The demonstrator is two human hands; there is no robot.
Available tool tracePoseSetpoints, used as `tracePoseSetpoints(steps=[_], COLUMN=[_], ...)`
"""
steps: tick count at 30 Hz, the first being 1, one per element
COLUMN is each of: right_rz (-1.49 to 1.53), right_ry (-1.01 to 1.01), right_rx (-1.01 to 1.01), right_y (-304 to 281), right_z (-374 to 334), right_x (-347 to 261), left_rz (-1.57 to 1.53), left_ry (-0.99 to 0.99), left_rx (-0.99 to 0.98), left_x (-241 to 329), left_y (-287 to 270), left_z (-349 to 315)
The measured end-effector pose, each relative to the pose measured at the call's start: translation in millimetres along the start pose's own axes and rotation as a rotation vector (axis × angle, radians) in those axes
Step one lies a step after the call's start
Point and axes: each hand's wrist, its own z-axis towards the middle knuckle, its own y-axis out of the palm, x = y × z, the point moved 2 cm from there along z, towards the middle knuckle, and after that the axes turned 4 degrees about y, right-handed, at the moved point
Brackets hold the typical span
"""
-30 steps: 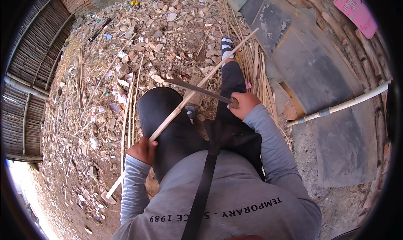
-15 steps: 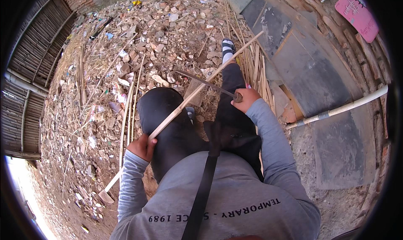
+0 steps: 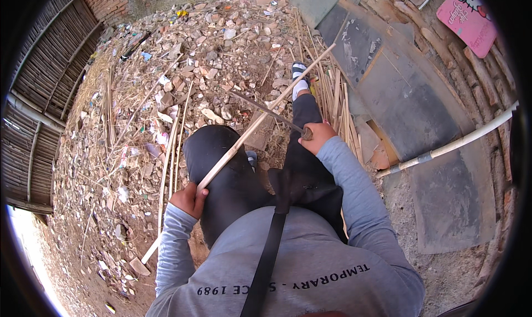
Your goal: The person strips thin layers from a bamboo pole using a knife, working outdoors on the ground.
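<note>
My left hand (image 3: 188,199) is closed round a long, pale bamboo strip (image 3: 237,146) beside my left knee. The strip slants from near my left forearm up across my lap, toward the far right. In my right hand (image 3: 320,137) is the handle of a knife (image 3: 265,108) with a long, narrow, dark blade. Its blade points to the far left and crosses the strip around its middle. Whether the edge touches the strip, I cannot tell. My left knee (image 3: 209,145) is bent under the strip, and my right leg is stretched out ahead.
Broken bricks and stones (image 3: 221,51) cover the ground. Long bamboo strips (image 3: 170,145) lie left of my knee, with more strips (image 3: 334,92) by my right foot. To the right are dark flat boards (image 3: 407,103), a pale pole (image 3: 443,148) and a pink board (image 3: 468,23).
My right hand and the knife handle have shifted slightly left and nearer. The strip's far end has moved a little left. Both hands keep their hold.
</note>
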Motion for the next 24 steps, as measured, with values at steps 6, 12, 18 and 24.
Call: tracePoseSetpoints(steps=[6, 12, 18, 24], right_rz=[-0.029, 0.022, 0.047, 0.109], right_ry=[-0.069, 0.031, -0.063, 0.155], right_rx=[-0.111, 0.114, -0.050, 0.091], right_y=[-16, 3, 1, 11], right_z=[-12, -3, -11, 10], right_x=[-18, 26, -5, 48], left_rz=[0.010, 0.050, 0.051, 0.054], left_ry=[0.041, 0.047, 0.053, 0.062], left_rx=[-0.002, -0.057, -0.080, -0.041], left_x=[5, 3, 0, 2], left_y=[-7, -14, -12, -10], left_z=[-6, -7, -5, -3])
